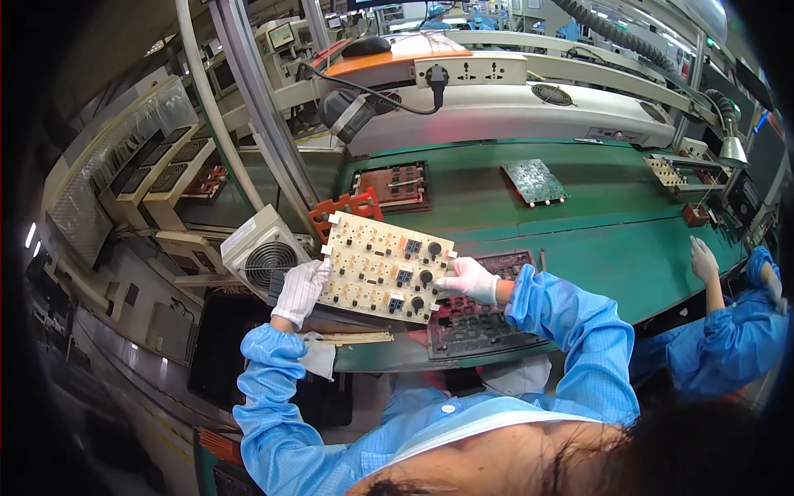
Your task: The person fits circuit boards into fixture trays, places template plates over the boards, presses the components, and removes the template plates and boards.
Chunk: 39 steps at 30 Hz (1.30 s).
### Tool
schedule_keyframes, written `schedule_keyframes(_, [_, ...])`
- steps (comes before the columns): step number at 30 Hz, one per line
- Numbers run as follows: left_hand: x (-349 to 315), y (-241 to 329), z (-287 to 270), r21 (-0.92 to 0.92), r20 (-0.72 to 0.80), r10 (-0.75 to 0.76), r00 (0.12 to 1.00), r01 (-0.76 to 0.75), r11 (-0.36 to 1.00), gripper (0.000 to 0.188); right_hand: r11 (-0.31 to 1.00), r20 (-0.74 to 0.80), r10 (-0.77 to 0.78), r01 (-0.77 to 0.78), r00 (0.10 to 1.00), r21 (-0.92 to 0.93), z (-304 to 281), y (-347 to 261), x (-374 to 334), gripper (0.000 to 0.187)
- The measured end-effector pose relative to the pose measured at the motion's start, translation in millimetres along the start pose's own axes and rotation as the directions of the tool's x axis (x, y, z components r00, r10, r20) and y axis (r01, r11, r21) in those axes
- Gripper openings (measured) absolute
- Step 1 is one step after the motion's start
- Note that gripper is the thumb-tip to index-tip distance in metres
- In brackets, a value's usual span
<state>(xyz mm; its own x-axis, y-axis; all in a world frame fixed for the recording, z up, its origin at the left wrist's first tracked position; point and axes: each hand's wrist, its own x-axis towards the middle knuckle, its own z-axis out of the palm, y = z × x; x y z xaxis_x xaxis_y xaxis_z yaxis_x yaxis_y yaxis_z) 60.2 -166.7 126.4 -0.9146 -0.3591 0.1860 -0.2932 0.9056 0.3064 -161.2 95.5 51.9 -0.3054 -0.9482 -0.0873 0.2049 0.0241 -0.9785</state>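
Observation:
A pale yellow circuit board panel point(368, 269), set with small displays, round black buzzers and other parts, is held up off the bench between my two white-gloved hands. My left hand point(302, 289) grips its left edge, and my right hand point(470, 281) grips the right edge. Below my right hand lies a dark soldering fixture point(471, 331) with cut-outs, partly hidden by the panel and my arm. Close behind the panel's upper left corner stands a red slotted frame point(347, 211).
A fixture holding a brown board point(397, 186) and a grey-green board point(533, 182) lie on the green bench point(463, 165). A boxed fan point(269, 256) stands left of the panel. A co-worker's gloved hand point(704, 260) is at right. A power strip point(471, 70) and a hanging scanner point(346, 114) are ahead.

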Motion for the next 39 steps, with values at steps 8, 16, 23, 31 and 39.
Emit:
schedule_keyframes(8, [-6, -26, 14, 0.515, -0.17, 0.507, 0.845, -0.362, 0.777, 0.032, 0.979, -0.149, -0.179, 0.162, 0.972, -0.122, -4, 30, 21, 0.031])
schedule_keyframes(16, [-20, -15, -1, 0.236, -0.245, 0.135, 0.96, -0.076, 0.969, 0.018, 0.997, -0.162, -0.082, 0.08, 0.983, -0.018, 27, 43, 30, 0.043])
schedule_keyframes(23, [-28, -16, 11, 0.275, -0.297, 0.217, 0.93, -0.135, 0.952, 0.019, 0.996, -0.21, -0.087, 0.08, 0.974, -0.044, 33, 52, 21, 0.036])
schedule_keyframes(31, [9, -20, 10, 0.449, -0.045, -0.03, 0.999, 0.047, 0.892, 0.025, 0.98, -0.067, 0.137, -0.145, 0.988, -0.135, 3, 65, 100, 0.031])
schedule_keyframes(39, [-1, 17, -41, -0.258, -0.145, -0.087, 0.986, 0.047, 0.965, 0.039, 0.951, -0.171, 0.14, -0.181, 0.975, -0.25, 4, -8, 54, 0.031])
